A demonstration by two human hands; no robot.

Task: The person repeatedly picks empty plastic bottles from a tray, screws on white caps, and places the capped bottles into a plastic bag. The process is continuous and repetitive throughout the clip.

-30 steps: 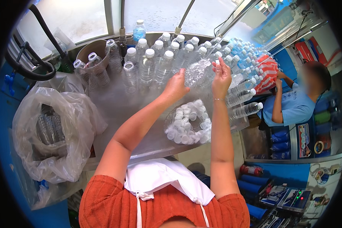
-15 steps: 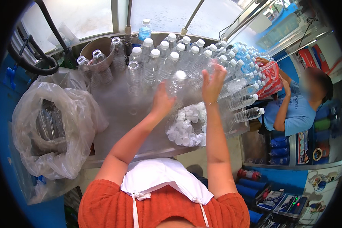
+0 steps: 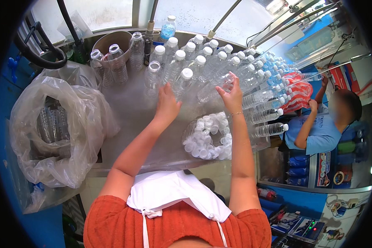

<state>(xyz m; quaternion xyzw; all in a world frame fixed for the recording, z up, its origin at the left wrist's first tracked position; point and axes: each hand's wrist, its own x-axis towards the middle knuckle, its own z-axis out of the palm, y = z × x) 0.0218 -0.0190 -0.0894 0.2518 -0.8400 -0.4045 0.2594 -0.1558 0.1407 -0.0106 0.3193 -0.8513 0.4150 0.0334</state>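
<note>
- Clear plastic, ribbed, white-capped bottle (image 3: 182, 85) stands on the smooth grey metal counter (image 3: 128, 128), at the near edge of a crowd of similar white-capped bottles (image 3: 174, 66).
- Bare left hand (image 3: 168, 103) is at the lower part of this bottle, fingers loosely bent; whether they grasp it, I cannot tell.
- Bare right hand (image 3: 232, 98), a thin bracelet at its wrist, has thumb and fingers parted beside another clear plastic bottle (image 3: 208, 91), which looks tilted; whether they grip it, I cannot tell.
- Small white plastic caps (image 3: 204, 146) lie heaped on the counter, just left of the right forearm.
- Large translucent plastic bag (image 3: 33, 103) gapes at the left, clear bottles (image 3: 51, 124) inside.
- Person in a light-blue shirt (image 3: 318, 128), at the right, handles a red-and-white striped bag (image 3: 297, 93).
</note>
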